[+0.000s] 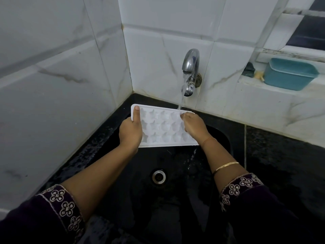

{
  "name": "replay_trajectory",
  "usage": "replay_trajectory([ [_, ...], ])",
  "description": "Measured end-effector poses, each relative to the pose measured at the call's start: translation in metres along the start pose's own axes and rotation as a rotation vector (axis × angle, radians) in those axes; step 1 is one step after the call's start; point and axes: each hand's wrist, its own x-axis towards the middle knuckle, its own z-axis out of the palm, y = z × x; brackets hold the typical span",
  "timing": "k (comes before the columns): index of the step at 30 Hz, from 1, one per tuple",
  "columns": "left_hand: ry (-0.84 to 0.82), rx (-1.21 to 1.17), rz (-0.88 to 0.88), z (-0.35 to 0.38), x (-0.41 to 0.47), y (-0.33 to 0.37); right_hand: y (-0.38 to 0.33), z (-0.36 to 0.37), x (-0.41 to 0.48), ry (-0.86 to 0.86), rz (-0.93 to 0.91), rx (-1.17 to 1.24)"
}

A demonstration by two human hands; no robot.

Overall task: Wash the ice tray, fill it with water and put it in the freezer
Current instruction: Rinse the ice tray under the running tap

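Note:
A white ice tray (162,127) with star-shaped pockets is held level over the black sink (221,138). My left hand (131,131) grips its left end, thumb lying along the top rim. My right hand (193,125) rests on the tray's right end, fingers curled over the far corner. A chrome tap (190,67) on the tiled wall is running, and the stream (181,97) lands on the tray's far right edge by my right fingers. Water spills off the tray's right front corner into the sink.
The sink drain (158,176) lies below the tray. A teal plastic tub (291,73) stands on the window ledge at right, with a dark scrubber (248,69) and a small yellowish piece beside it. Black counter surrounds the sink; tiled walls close the left and back.

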Motion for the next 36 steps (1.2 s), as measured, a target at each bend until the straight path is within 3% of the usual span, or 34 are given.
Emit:
replay_trajectory([
  [5, 0.028, -0.013, -0.013, -0.005, 0.007, -0.002, 0.001, 0.004, -0.001, -0.095, -0.03, -0.007],
  [11, 0.013, 0.018, 0.004, -0.005, 0.007, -0.005, 0.0, 0.004, -0.001, -0.045, -0.041, -0.094],
  [15, 0.036, -0.009, -0.006, -0.011, 0.011, -0.006, 0.005, 0.006, -0.005, -0.145, -0.062, -0.07],
  [20, 0.007, 0.034, 0.009, -0.008, 0.007, -0.008, 0.001, 0.006, -0.003, -0.03, -0.034, -0.144],
  [25, 0.034, 0.015, 0.014, -0.011, 0.013, -0.006, 0.003, 0.005, -0.008, -0.161, -0.059, -0.053],
  [30, 0.006, 0.043, 0.017, -0.007, 0.006, -0.008, 0.003, 0.004, -0.001, -0.054, -0.026, -0.051],
  [36, 0.025, 0.025, -0.002, -0.01, 0.011, -0.006, 0.004, 0.01, -0.006, -0.143, -0.034, -0.087],
])
